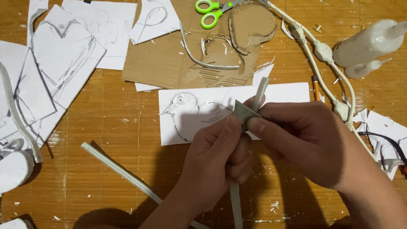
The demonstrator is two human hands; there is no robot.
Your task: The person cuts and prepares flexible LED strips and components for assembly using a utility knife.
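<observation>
Grey-white cardboard strip (pixel 258 94) runs up through both hands, directly over the lower edge of the bird sketch sheet (pixel 275 95); top end pokes out above the fingers, lower end exits below the left fist toward the near table edge. Small grey triangular cardboard piece (pixel 246 113) sits against the strip at the pinch point.

Left hand (pixel 220 159): fingers curled tight around the strip, thumb pressed up onto the triangular piece. Right hand (pixel 296 140): thumb and forefinger pinched together on that same piece and strip, other fingers folded in.

Around the bird sheet:
- second long white strip (pixel 123 174) lies diagonally on the mat, below-left of the sheet, apart from the hands
- brown cardboard sheet (pixel 157 59) with cut-outs just above it, a cardboard heart (pixel 250 25) on top
- green-handled scissors (pixel 210 12) above that
- white cable with inline nodes (pixel 324 53) runs down the sheet's right side
- white glue bottles (pixel 369 42) right of the cable
- white paper with heart outlines (pixel 63 55) well to the left

Woven bamboo mat (pixel 106 123) under everything, littered with white scraps.
</observation>
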